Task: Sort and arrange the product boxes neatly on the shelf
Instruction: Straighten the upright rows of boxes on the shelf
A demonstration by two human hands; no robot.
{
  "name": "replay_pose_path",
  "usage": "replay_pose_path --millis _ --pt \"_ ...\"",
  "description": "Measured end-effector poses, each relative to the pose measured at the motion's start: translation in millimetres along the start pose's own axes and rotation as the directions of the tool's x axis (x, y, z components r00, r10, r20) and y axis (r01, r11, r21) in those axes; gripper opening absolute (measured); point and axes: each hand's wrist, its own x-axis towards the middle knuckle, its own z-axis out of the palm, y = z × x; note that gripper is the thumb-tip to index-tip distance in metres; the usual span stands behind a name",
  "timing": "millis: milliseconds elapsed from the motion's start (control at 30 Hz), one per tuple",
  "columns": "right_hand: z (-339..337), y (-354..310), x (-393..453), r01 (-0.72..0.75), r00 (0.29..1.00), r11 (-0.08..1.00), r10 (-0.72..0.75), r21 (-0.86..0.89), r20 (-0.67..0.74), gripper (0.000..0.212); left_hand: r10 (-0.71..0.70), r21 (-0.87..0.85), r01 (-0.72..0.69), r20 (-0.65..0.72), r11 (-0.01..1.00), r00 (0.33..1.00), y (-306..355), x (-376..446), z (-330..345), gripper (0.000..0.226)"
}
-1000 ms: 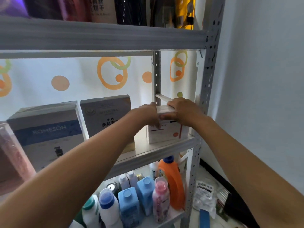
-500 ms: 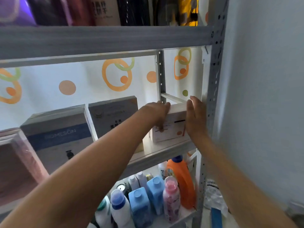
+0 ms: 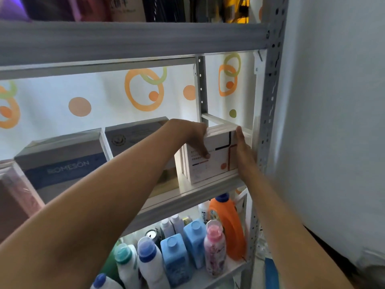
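We stand before a grey metal shelving unit [image 3: 268, 105] set against a pale wall, with a white backdrop printed in orange and green rings behind the middle shelf [image 3: 187, 197]. There is only the head view, and in it the task's things, a small stack of white product boxes with red and black line markings [image 3: 216, 157], stand upright at the right end of that middle shelf, close to the perforated right post. Our left hand [image 3: 191, 138] curls over the top left corner of the stack, fingers hanging down its front face, so it grips the boxes. Our right hand [image 3: 242, 151] lies flat with straight fingers against the stack's right side, holding nothing, only pressing. The stack sits directly between the two hands, its long faces turned toward us, and both hands are equally near; we judge the next move is a squeeze to square the edges. Further left on the same shelf stand a grey box with a round emblem [image 3: 133, 138] and a grey-and-blue box lettered OMESON [image 3: 62, 163]. Below, on the lower shelf, are blue detergent bottles [image 3: 177, 259] and an orange bottle [image 3: 231, 224].
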Motion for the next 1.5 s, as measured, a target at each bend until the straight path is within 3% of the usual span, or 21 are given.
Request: replay_pose_path --millis 133,233,300,467,900,1000,1267,1500 --pt "6 2 4 -0.042 0.998 0.999 0.043 -0.032 0.034 0.073 0.003 -0.086 -0.007 -0.039 0.996 0.999 -1 13 13 0.075" --pt "8 9 9 -0.053 0.998 0.996 0.056 -0.071 0.034 0.099 0.003 -0.055 -0.009 -0.119 0.998 0.993 -1 18 19 0.080" --pt "6 14 13 -0.052 0.998 0.995 0.054 -0.081 0.026 0.104 0.005 -0.044 -0.012 -0.160 0.999 0.987 0 19 19 0.079" --pt "6 7 6 -0.055 0.996 0.995 0.061 -0.088 0.068 0.090 -0.011 -0.124 -0.006 -0.140 0.992 0.990 -1 21 22 0.071" --pt "6 13 5 0.009 0.995 0.999 -0.005 -0.040 0.102 0.052 0.014 -0.131 -0.025 -0.083 0.991 0.996 -6 14 19 0.068" --pt "6 15 7 0.019 0.995 0.999 -0.015 -0.039 0.100 0.061 0.024 -0.146 -0.039 -0.101 0.988 0.995 -3 13 19 0.080" --pt "5 18 6 0.013 0.997 0.999 -0.016 0.045 0.074 0.077 0.074 -0.081 -0.089 -0.168 0.993 0.983 5 8 20 0.081" --pt "4 17 5 0.004 0.997 0.999 -0.007 0.040 0.081 0.077 0.091 -0.015 -0.096 -0.219 0.995 0.972 5 9 26 0.082"
